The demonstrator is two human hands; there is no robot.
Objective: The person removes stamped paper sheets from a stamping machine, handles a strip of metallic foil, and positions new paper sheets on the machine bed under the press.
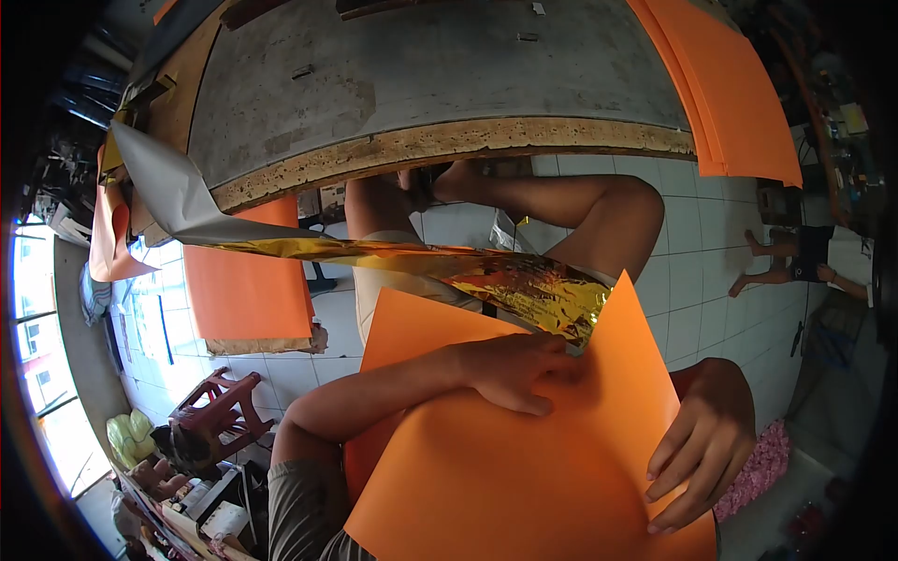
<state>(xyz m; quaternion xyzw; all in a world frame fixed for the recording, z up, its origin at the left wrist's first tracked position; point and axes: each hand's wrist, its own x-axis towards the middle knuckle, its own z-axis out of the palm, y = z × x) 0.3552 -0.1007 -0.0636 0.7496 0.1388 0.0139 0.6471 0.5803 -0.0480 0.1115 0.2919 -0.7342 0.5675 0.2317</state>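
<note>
A large bent orange sheet [468, 486] covers my lap. My left hand [514, 372] rests on its upper part, thumb held apart and fingers bent down against the surface, beside the end of a gold foil strip [561, 304]. At the sheet's right edge, my right hand [703, 447] has its fingers over the front, with the thumb hidden. The crinkled foil stretches left across my legs, its silvery grey side [164, 182] showing near the table corner.
Ahead stands a worn grey-topped table [449, 84] with a chipped wooden edge. Orange sheets [720, 84] overhang its right end, and another orange stack [248, 290] sits below left. A red plastic stool [220, 411] is on the tiled floor. Another person [814, 257] is at far right.
</note>
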